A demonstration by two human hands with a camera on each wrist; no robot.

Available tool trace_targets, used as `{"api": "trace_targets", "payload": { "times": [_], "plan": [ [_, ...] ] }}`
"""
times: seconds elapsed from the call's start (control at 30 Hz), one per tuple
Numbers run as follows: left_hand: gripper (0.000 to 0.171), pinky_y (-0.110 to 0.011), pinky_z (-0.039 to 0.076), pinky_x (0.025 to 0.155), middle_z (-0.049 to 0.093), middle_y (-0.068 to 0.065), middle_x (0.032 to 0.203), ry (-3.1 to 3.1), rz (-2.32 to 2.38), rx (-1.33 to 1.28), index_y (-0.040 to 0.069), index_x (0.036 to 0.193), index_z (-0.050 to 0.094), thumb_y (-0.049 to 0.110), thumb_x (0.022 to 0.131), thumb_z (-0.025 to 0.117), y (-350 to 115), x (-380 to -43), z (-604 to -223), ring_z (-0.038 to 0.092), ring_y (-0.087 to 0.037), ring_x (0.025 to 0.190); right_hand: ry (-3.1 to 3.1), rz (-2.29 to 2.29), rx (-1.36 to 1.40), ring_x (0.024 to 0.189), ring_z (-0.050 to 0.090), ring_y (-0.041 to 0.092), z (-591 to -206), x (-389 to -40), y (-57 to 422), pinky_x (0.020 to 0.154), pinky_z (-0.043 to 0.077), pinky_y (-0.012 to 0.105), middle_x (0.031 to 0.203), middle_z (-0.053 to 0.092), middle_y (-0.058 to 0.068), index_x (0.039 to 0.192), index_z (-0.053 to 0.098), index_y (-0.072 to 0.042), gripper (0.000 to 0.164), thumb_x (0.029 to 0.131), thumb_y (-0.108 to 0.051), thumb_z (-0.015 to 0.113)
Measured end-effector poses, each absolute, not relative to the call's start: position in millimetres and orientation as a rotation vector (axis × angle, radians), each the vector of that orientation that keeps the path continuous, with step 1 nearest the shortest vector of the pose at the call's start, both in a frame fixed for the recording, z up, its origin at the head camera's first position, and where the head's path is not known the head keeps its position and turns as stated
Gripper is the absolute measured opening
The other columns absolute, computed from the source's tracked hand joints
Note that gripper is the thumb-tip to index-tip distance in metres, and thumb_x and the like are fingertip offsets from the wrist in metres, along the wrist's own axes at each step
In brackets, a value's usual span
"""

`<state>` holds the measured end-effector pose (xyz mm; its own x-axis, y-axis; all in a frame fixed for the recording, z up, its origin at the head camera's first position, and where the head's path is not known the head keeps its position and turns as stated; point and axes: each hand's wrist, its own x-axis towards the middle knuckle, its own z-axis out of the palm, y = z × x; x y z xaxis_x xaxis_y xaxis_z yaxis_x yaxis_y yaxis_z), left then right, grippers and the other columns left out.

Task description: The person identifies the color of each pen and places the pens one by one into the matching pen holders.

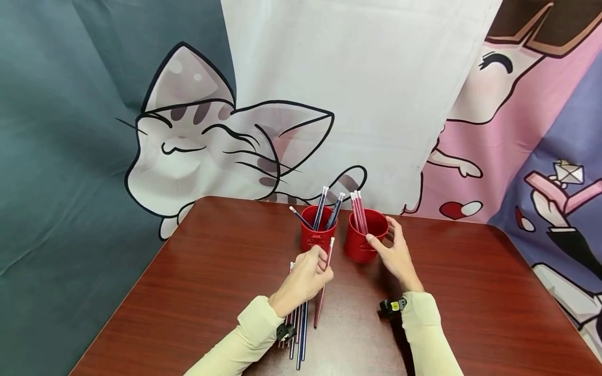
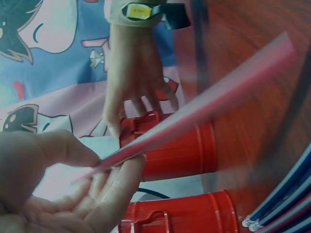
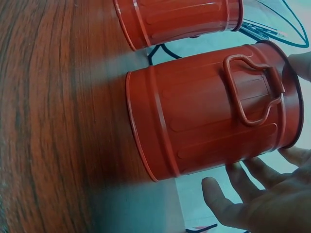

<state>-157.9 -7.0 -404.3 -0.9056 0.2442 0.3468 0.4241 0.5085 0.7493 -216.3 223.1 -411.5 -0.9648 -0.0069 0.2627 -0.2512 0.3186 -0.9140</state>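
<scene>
Holding a pink pencil (image 1: 321,303) in front of two red cups; looks like a colour sort, part-done.
Left hand (image 1: 307,274) pinches it, thumb against fingers; right hand (image 1: 400,258) grips the right cup (image 1: 359,251), fingers spread round its side. Next move probably calls for raising the pencil over that rim, beside the pink ones. Loose pencils (image 1: 304,329) partly hidden by the left forearm; cup insides mostly unseen; whether the tip touches the surface (image 1: 470,277), cannot tell.
</scene>
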Motion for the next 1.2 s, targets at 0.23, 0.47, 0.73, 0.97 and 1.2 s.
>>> {"api": "trace_targets", "payload": {
  "times": [0.23, 0.47, 0.73, 0.97, 1.2],
  "plan": [
    [0.017, -0.018, 0.052, 0.063, 0.056, -0.001, 0.082, -2.343, -1.448, -0.708, 0.009, 0.092, 0.05, 0.007, 0.08, 0.061, -5.8, -165.4, -394.8, 0.057, -0.007, 0.069, -2.382, 1.697, 0.238, 0.125, 0.031, 0.043, -411.5, -215.9, 223.7, 0.099, 0.03, 0.059, 0.138, 0.033, 0.023, 0.141, 0.024, -0.004, 0.07, 0.086, -0.021, 0.063],
    [0.016, -0.018, 0.052, 0.064, 0.055, -0.002, 0.084, -2.214, -1.488, -0.827, 0.007, 0.094, 0.048, 0.006, 0.082, 0.06, 4.9, -185.2, -373.1, 0.058, -0.007, 0.071, -2.394, 1.682, 0.218, 0.125, 0.032, 0.036, -436.8, -232.7, 237.6, 0.1, 0.031, 0.056, 0.139, 0.034, 0.014, 0.142, 0.024, -0.014, 0.073, 0.084, -0.032, 0.065],
    [0.014, -0.015, 0.051, 0.063, 0.055, -0.005, 0.082, -2.115, -1.401, -0.913, 0.005, 0.094, 0.049, 0.005, 0.083, 0.057, 17.0, -217.8, -321.2, 0.057, -0.009, 0.073, -2.415, 1.694, 0.224, 0.125, 0.032, 0.039, -426.0, -227.8, 233.3, 0.1, 0.03, 0.057, 0.138, 0.035, 0.019, 0.141, 0.023, -0.01, 0.073, 0.084, -0.029, 0.065],
    [0.015, -0.014, 0.05, 0.064, 0.056, -0.005, 0.083, -2.056, -1.32, -0.919, 0.003, 0.095, 0.049, 0.005, 0.084, 0.058, 24.2, -239.9, -290.2, 0.058, -0.009, 0.075, -2.402, 1.685, 0.258, 0.123, 0.033, 0.042, -412.2, -217.8, 225.1, 0.099, 0.03, 0.059, 0.135, 0.035, 0.025, 0.14, 0.023, -0.004, 0.07, 0.086, -0.021, 0.064],
    [0.014, -0.014, 0.05, 0.065, 0.056, -0.007, 0.084, -2.07, -1.315, -0.887, 0.002, 0.096, 0.049, 0.005, 0.085, 0.057, 38.3, -260.9, -289.1, 0.059, -0.011, 0.074, -2.403, 1.689, 0.253, 0.124, 0.032, 0.042, -412.7, -217.5, 226.1, 0.099, 0.03, 0.059, 0.136, 0.034, 0.025, 0.14, 0.023, -0.004, 0.07, 0.086, -0.021, 0.063]
  ]
}}
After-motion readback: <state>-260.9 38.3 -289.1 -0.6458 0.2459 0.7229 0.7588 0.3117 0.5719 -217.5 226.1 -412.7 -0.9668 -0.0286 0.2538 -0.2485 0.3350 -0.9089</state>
